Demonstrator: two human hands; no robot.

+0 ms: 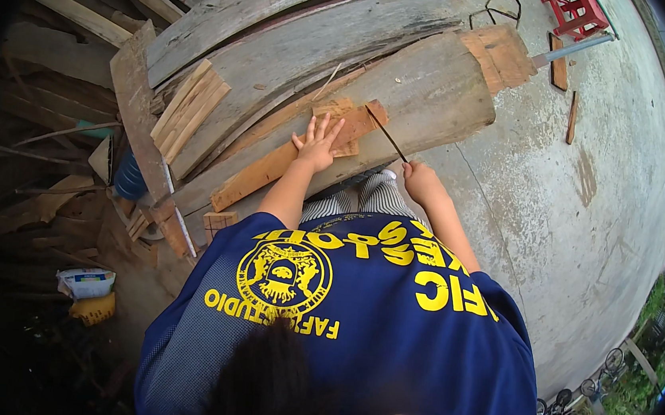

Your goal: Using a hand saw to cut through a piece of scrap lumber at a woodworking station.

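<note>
My left hand [316, 143] lies with fingers spread on a reddish-brown wooden plank [264, 170], pressing it from above. The plank slants across a wide grey board, with a shorter wood block [346, 150] partly under it. My right hand [423, 182] is closed around the near end of a long, thin, dark-bladed tool [387, 135]. Its far end reaches over the plank's right end, to the right of my left hand. The blade shows only as a narrow line, so I cannot tell its exact kind. My fingers hide its handle.
The grey board [448, 83] lies beside more long weathered boards [333, 31]. Short light wood strips [190, 110] rest at the left, near a blue container [131, 176]. A red plastic stool [577, 13] and loose wood pieces [558, 63] are on the concrete floor [554, 229].
</note>
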